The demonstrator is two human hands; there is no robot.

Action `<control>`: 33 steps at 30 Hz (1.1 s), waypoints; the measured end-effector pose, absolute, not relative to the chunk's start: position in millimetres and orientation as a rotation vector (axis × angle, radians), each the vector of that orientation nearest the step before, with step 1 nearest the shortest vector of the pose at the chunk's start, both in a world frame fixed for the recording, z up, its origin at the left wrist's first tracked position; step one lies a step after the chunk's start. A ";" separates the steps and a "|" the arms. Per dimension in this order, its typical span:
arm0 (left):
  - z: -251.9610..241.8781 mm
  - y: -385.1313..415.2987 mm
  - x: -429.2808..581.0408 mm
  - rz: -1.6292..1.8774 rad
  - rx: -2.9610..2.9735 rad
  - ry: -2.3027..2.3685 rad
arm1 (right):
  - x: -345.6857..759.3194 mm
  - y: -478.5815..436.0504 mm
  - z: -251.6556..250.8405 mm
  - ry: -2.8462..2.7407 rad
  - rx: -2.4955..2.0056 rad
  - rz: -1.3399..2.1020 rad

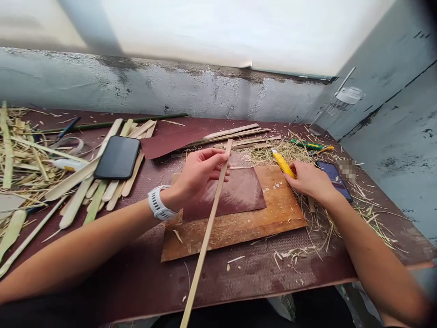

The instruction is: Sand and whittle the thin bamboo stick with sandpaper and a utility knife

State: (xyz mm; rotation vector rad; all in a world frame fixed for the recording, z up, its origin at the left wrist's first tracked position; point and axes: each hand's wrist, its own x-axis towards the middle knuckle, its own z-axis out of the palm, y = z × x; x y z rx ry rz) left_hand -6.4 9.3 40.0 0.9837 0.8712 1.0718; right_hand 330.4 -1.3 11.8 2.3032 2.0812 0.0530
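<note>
My left hand (204, 176) pinches a long, flat bamboo strip (212, 214) near its far end, with the strip slanting down past the table's front edge. My right hand (310, 181) is closed on the rear end of a yellow utility knife (282, 163), whose tip points away to the left. Under my left hand a piece of dark red sandpaper (239, 191), dusted pale in the middle, lies on a brown wooden board (239, 232). The right hand's fingertips are partly hidden behind its back.
A black phone (118, 157) rests on bamboo slats (77, 209) at left, beside a heap of shavings (27, 155). Another sandpaper sheet (167, 141) and strips (235, 133) lie behind the board. At right are a second phone (332, 177), a green-handled tool (307, 145) and a clear cup (344, 102).
</note>
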 end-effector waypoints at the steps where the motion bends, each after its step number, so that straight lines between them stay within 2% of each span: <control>1: 40.2 9.7 -6.7 1.066 0.986 0.876 | 331.6 -0.7 11.0 2.099 2.295 0.034; 7: 37.9 10.6 -6.4 1.013 1.014 0.847 | 336.6 -1.3 19.6 2.140 2.384 0.001; 15: 34.4 12.2 -7.2 0.992 1.032 0.892 | 339.9 -19.1 62.5 2.240 2.752 0.093; 17: 36.6 13.6 -8.0 0.997 1.028 0.929 | 344.3 -20.6 68.6 2.191 2.859 0.025; 19: 38.3 16.1 -8.9 0.996 1.008 0.956 | 349.9 -19.7 69.2 2.194 2.958 -0.300; 23: 37.6 21.8 -10.8 0.955 0.972 0.963 | 353.5 -19.3 63.5 2.228 2.892 -1.497; 25: 36.0 23.0 -11.1 0.934 0.969 0.959 | 348.1 -23.8 62.5 2.190 2.707 -1.942; 27: 34.4 22.6 -10.7 0.910 0.969 0.951 | 338.9 -30.9 62.5 2.176 2.524 -2.161; 33: 30.0 19.0 -9.1 0.839 1.053 0.901 | 306.1 -50.5 54.9 1.956 2.227 -2.463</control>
